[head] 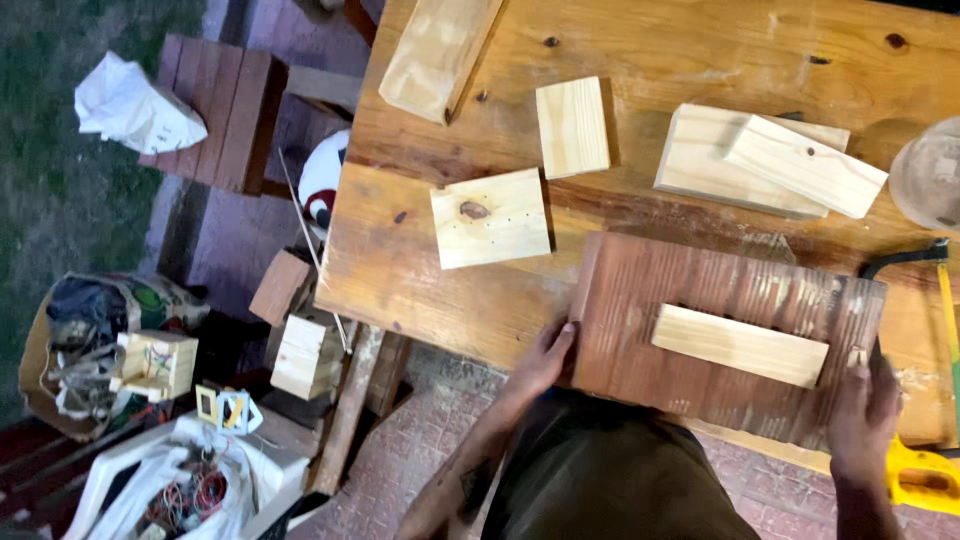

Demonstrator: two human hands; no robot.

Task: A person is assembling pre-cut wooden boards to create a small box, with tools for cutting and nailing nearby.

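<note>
Off to my left on the ground I see 3 packages: a crumpled white bag (135,108) on the dark wooden stool, an open brown sack (95,335) stuffed with scraps, and a white bag (175,485) of coloured wires.

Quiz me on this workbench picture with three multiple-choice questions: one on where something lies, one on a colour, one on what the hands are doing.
1. Where does the pale wood strip lie?
A. On the reddish grooved board
B. On the ground
C. In the white bag

2. What colour is the saw handle at the table's near right corner?
A. Blue
B. Yellow
C. Green

3. How do the hands meet the reddish grooved board?
A. Both hang clear of it
B. One lifts it overhead
C. One at each end, holding its edges

Answers:
1 A, the strip rests across the board's top.
2 B, the handle is bright yellow.
3 C, left hand and right hand grip opposite edges.
</note>
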